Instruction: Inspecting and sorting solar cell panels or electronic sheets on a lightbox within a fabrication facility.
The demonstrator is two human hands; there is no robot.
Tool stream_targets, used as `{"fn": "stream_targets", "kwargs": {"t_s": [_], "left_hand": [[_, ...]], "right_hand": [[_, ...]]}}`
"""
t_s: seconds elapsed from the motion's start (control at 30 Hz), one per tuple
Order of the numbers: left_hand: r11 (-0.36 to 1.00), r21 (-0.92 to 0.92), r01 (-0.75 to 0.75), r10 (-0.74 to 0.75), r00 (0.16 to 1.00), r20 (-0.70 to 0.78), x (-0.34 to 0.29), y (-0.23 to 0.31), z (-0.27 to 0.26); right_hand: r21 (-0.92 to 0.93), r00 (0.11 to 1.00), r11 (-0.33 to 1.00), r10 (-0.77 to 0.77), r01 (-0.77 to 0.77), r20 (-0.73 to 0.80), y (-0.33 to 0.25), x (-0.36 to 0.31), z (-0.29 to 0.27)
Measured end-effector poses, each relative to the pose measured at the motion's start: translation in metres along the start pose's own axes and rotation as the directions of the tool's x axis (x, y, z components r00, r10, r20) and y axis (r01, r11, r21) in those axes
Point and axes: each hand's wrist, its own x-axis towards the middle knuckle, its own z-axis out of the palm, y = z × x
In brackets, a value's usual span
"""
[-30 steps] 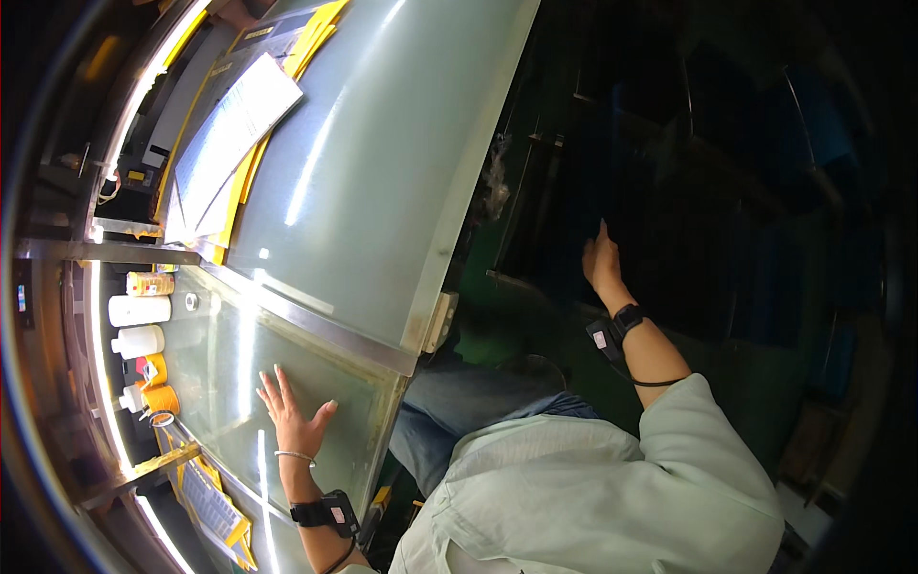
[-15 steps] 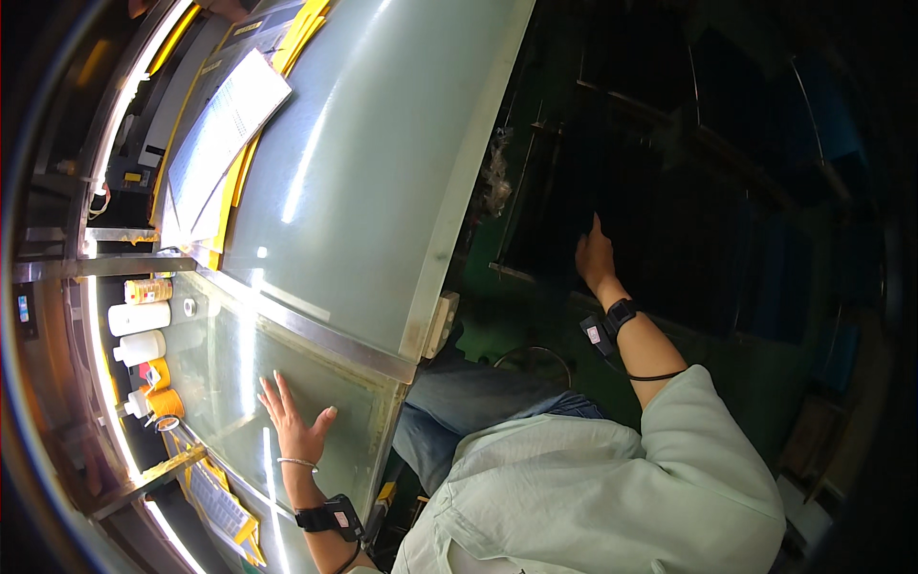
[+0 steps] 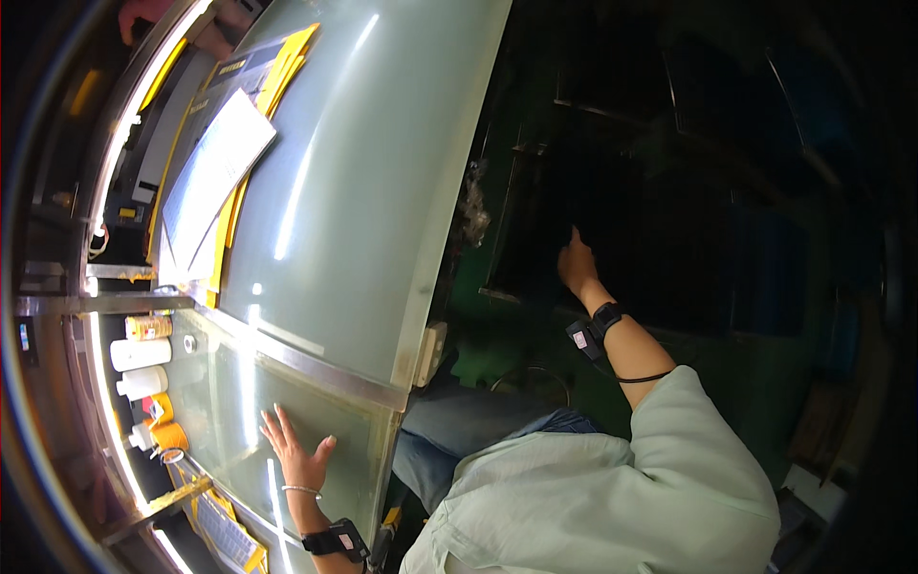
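Note:
My left hand (image 3: 298, 464) rests on the glass-like tabletop (image 3: 325, 411) with its fingers spread and holds nothing. A bracelet and a black strap with a small box circle that wrist. Over on the right, my right hand (image 3: 577, 266) reaches into a very dark area, beside a dark, flat panel (image 3: 535, 230) with a thin light edge. One digit of it points away from me; shadow hides the other fingers, and I cannot tell if they grip the panel. A wrist strap with a box (image 3: 585, 337) sits on that arm too.
White paper sheets (image 3: 215, 172) lie on yellow-edged folders at the far left. White bottles (image 3: 142, 355) and an orange tape roll (image 3: 170, 437) line the table's left side. A metal strip (image 3: 306, 362) crosses the tabletop. Crumpled clear plastic (image 3: 473, 206) hangs past the table edge.
The whole view has shifted a little, so the table and papers sit lower. My right hand appears slightly further left; my left hand keeps its spread pose on the tabletop.

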Motion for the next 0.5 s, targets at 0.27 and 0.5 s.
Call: {"fn": "stream_targets", "kwargs": {"t_s": [0.27,0.5], "left_hand": [[0.999,0.012,0.038,-0.039,0.999,0.036,-0.001,0.004,-0.003],[1.000,-0.012,0.021,-0.021,0.999,0.027,0.000,0.006,-0.005]], "right_hand": [[0.014,0.998,1.000,-0.009,0.008,0.054,-0.005,0.012,-0.005],[0.037,0.998,0.999,-0.032,0.030,0.059,-0.014,0.014,-0.010]]}}
